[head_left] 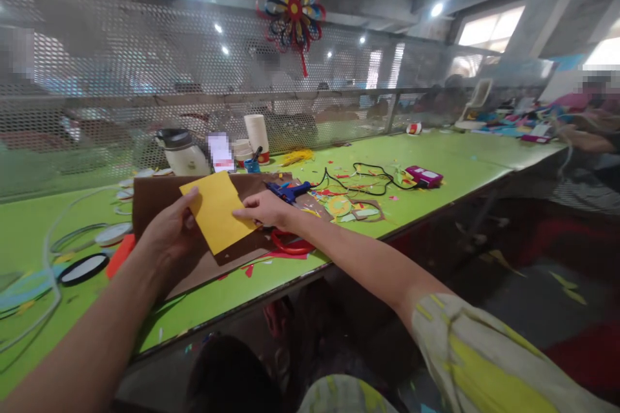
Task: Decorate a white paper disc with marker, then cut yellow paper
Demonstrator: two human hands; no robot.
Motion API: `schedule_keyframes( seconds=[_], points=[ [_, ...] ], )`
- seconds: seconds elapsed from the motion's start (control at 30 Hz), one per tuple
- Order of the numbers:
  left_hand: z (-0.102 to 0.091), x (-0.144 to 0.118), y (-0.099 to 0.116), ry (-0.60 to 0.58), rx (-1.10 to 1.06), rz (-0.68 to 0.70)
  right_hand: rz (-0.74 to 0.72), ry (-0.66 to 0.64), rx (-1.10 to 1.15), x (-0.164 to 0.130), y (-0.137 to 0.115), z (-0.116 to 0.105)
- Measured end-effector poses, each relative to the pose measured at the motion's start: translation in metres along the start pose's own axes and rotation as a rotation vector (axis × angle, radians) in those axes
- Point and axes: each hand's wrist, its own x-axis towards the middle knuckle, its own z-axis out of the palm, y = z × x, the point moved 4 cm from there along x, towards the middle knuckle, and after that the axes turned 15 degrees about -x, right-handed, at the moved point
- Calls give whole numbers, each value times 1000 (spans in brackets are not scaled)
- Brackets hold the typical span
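A sheet of yellow paper is held up between my two hands, tilted above a brown cardboard sheet on the table. My left hand pinches its left edge, thumb on top. At the right edge, my right hand grips it between thumb and fingers; that edge looks uneven. Just beyond my right hand lies a blue glue gun. Red-handled scissors rest below my right wrist, partly hidden by it.
Paper scraps and a black cord surround a magenta box on the green table. A kettle and paper cups stand at the back. Tape rolls lie left. A paper flower hangs on the mesh; another person sits far right.
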Motion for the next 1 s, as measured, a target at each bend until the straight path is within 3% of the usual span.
schedule_keyframes(
  seconds=[0.13,0.4,0.63,1.0],
  points=[
    [0,-4,-3,-80,-10,-4,-3,9,44,-5,-4,0],
    [-7,-1,-3,-51,-49,34,17,-68,145,-14,-4,4],
    [-2,-3,-5,-107,-83,5,70,-30,165,-12,4,2],
    [-11,7,-16,-114,-35,-64,66,-19,162,-13,0,2]
  ],
)
